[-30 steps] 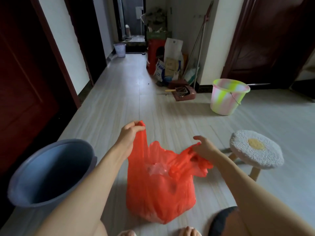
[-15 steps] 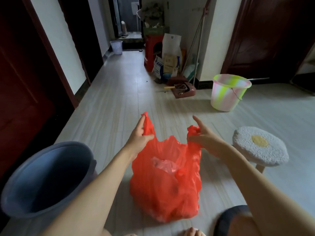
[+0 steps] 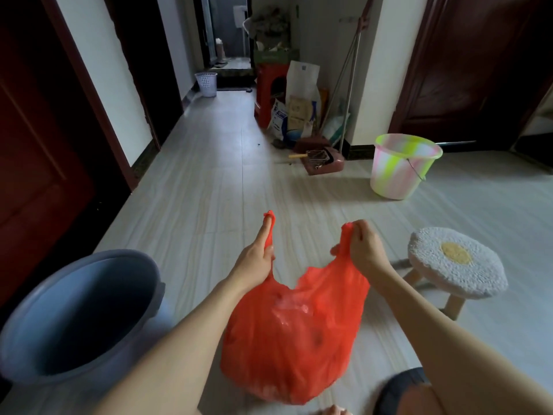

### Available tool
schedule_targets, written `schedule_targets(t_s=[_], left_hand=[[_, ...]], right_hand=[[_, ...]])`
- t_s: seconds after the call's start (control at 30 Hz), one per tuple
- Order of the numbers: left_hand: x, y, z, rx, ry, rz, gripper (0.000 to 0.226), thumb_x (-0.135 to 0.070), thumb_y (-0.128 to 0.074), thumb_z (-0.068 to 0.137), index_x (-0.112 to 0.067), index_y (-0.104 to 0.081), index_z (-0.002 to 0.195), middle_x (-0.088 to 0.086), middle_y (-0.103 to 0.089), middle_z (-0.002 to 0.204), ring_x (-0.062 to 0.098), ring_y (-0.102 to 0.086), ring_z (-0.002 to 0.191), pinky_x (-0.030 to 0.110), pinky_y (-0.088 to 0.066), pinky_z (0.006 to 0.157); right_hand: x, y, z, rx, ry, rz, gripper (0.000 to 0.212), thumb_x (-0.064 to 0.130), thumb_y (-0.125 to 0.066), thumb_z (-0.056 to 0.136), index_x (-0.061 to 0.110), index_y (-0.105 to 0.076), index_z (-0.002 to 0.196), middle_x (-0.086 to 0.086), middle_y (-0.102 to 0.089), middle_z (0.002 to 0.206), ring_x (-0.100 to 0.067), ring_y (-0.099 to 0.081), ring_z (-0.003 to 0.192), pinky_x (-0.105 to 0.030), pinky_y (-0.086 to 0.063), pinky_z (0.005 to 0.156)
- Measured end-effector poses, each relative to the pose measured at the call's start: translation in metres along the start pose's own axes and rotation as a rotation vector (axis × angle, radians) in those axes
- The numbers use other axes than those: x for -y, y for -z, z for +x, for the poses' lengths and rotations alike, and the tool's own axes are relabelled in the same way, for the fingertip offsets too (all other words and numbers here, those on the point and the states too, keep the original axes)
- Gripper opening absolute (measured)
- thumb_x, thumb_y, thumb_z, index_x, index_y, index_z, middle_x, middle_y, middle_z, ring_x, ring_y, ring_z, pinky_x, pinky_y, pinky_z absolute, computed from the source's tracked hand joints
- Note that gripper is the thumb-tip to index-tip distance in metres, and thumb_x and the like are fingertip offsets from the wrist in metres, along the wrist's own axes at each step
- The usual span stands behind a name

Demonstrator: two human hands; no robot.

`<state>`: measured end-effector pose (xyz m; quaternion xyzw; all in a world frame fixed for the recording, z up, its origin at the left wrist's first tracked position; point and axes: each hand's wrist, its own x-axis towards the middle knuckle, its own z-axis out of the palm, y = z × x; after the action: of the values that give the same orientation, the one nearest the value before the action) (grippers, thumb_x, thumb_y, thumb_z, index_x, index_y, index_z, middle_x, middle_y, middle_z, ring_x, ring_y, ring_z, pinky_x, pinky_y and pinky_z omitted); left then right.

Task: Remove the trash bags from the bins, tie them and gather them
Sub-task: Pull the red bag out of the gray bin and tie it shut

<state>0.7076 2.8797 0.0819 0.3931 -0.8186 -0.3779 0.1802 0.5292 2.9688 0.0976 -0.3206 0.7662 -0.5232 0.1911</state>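
Observation:
A full red trash bag [image 3: 293, 336] rests on the floor in front of me, with pale rubbish showing through its top. My left hand [image 3: 257, 259] pinches the bag's left handle, which is stretched up along my fingers. My right hand [image 3: 363, 250] is closed around the right handle and holds it up. The two handles are held apart, with the bag's mouth sagging between them. To the left stands a grey-blue bin [image 3: 80, 313] with no bag visible inside.
A small round stool with a fluffy white and yellow cover [image 3: 457, 265] stands at the right. Farther back are a pink and green bucket [image 3: 401, 166], a dustpan [image 3: 323, 160], stacked bags and a red stool by the wall, and a white basket [image 3: 206, 84] down the corridor.
Both hands have shifted their hold on the handles and pulled them up and apart. The bag's mouth has narrowed and sagged between them. My view has tilted slightly.

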Motion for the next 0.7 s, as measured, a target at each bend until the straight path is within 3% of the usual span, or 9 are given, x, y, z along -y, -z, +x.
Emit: schedule_targets(t_s=[0.13,0.23,0.3,0.37,0.43,0.53,0.6,0.63,0.7], left_hand=[[0.011,0.004,0.001,-0.102,0.115,-0.086,0.063,-0.018,-0.030,0.101,-0.040,0.007,0.145,-0.001,-0.059,0.117,0.021,-0.062,0.094,0.027,-0.042,0.082],[0.021,0.013,0.012,-0.238,0.185,-0.245,0.065,-0.013,-0.033,0.100,-0.032,0.009,0.146,0.002,-0.039,0.143,0.028,-0.058,0.112,0.030,-0.040,0.100],[0.030,0.017,0.016,-0.237,0.222,-0.358,0.076,-0.013,-0.039,0.098,-0.032,0.018,0.144,0.010,-0.042,0.143,0.022,-0.058,0.110,0.031,-0.039,0.104],[0.034,0.019,0.014,-0.193,0.224,-0.353,0.089,-0.011,-0.049,0.094,-0.030,0.024,0.142,0.003,-0.015,0.156,0.005,-0.034,0.122,0.020,-0.027,0.102],[0.036,0.019,0.013,-0.132,0.186,-0.331,0.097,-0.004,-0.053,0.091,-0.026,0.027,0.141,-0.009,0.015,0.155,-0.005,-0.015,0.124,0.012,-0.022,0.096],[0.038,0.020,0.012,-0.063,0.155,-0.287,0.097,0.004,-0.050,0.091,-0.024,0.029,0.140,-0.012,0.017,0.151,-0.013,-0.023,0.130,-0.001,-0.027,0.085],[0.038,0.021,0.011,-0.079,0.201,-0.185,0.089,0.001,-0.043,0.094,-0.028,0.027,0.141,-0.003,0.009,0.156,0.013,-0.025,0.140,0.009,-0.028,0.092],[0.038,0.022,0.010,-0.089,0.220,-0.153,0.086,0.000,-0.040,0.095,-0.032,0.025,0.141,0.000,0.005,0.157,0.021,-0.028,0.139,0.016,-0.033,0.095],[0.039,0.022,0.007,-0.090,0.206,-0.133,0.082,0.002,-0.037,0.096,-0.036,0.019,0.143,0.001,-0.003,0.157,0.016,-0.046,0.122,0.005,-0.042,0.075]], right_hand=[[-0.006,-0.008,0.015,-0.056,-0.129,0.191,0.022,0.020,-0.023,0.098,0.017,-0.041,0.086,-0.005,-0.042,0.068,-0.018,-0.050,0.046,-0.051,-0.051,0.075],[-0.009,-0.008,0.028,0.021,-0.130,0.351,0.025,0.029,-0.027,0.098,0.022,-0.042,0.118,-0.001,-0.052,0.100,-0.011,-0.062,0.086,-0.044,-0.041,0.094],[-0.019,-0.005,0.033,0.196,-0.065,0.267,0.060,0.033,-0.039,0.097,0.022,-0.006,0.146,0.002,-0.038,0.135,-0.011,-0.041,0.125,-0.031,-0.030,0.103],[-0.035,-0.005,0.032,0.423,-0.017,0.104,0.092,0.025,-0.057,0.089,0.019,0.016,0.145,0.002,-0.021,0.151,-0.010,-0.025,0.136,-0.024,-0.028,0.102],[-0.054,-0.007,0.033,0.623,-0.033,-0.111,0.116,0.021,-0.073,0.077,0.019,0.021,0.144,0.001,-0.014,0.155,-0.009,-0.023,0.137,-0.022,-0.030,0.103],[-0.070,-0.008,0.031,0.789,0.006,-0.446,0.139,0.050,-0.083,0.046,0.021,0.009,0.147,0.001,-0.029,0.148,-0.015,-0.035,0.134,-0.034,-0.038,0.107],[-0.073,-0.012,0.030,0.811,-0.002,-0.496,0.125,0.043,-0.084,0.049,0.016,-0.009,0.145,0.003,-0.041,0.135,-0.014,-0.044,0.124,-0.029,-0.043,0.099],[-0.071,-0.014,0.026,0.802,0.005,-0.532,0.101,0.034,-0.084,0.058,0.013,-0.025,0.137,0.004,-0.049,0.123,-0.012,-0.049,0.113,-0.022,-0.044,0.088],[-0.068,-0.025,0.015,0.775,0.043,-0.592,0.032,0.022,-0.074,0.075,0.018,-0.054,0.099,0.005,-0.055,0.085,-0.013,-0.052,0.088,-0.016,-0.038,0.062]])
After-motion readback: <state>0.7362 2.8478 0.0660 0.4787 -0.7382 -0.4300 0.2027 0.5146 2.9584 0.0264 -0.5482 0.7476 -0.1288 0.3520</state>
